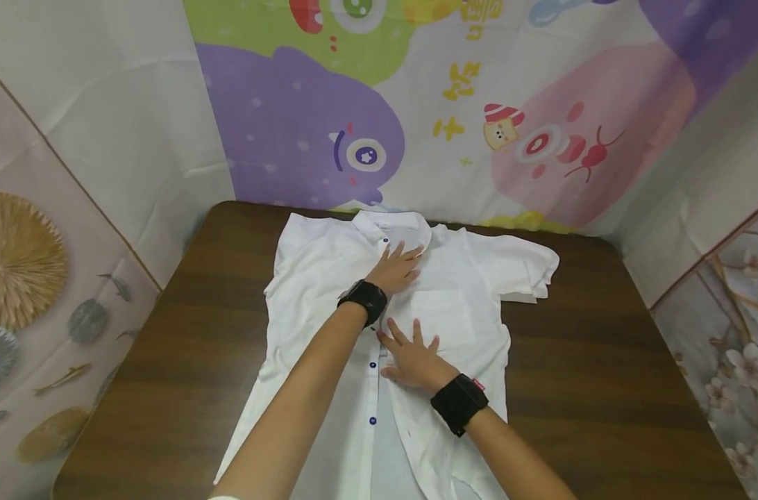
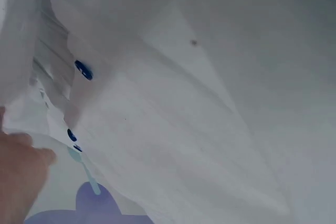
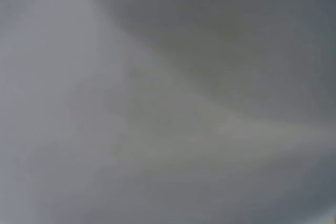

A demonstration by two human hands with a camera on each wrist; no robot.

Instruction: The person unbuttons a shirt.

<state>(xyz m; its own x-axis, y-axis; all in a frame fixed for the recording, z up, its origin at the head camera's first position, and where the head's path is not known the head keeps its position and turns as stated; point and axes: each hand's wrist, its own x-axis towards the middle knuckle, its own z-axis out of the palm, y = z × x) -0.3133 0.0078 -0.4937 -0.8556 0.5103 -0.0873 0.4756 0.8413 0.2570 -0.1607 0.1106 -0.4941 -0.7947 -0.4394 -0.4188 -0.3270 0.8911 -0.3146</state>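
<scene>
A white short-sleeved shirt point(image 1: 441, 316) lies spread on the table, collar at the far side. Dark blue buttons point(image 1: 373, 364) run down its front, and the two front panels part lower down. My left hand point(image 1: 396, 269) rests with fingers spread on the upper front, just below the collar. Lower and to the right, my right hand point(image 1: 419, 361) lies with spread fingers on the right-hand panel by the front edge. Up close, the left wrist view shows blue buttons point(image 2: 83, 70) and part of a hand point(image 2: 23, 174). Only blurred pale cloth fills the right wrist view.
The brown wooden table point(image 1: 579, 375) has rounded far corners. Behind it hangs a cartoon-printed cloth point(image 1: 304, 132), and patterned panels stand at left and right. The shirt's right-hand sleeve point(image 1: 523, 264) stretches out sideways; the lower hem runs beyond the near frame edge.
</scene>
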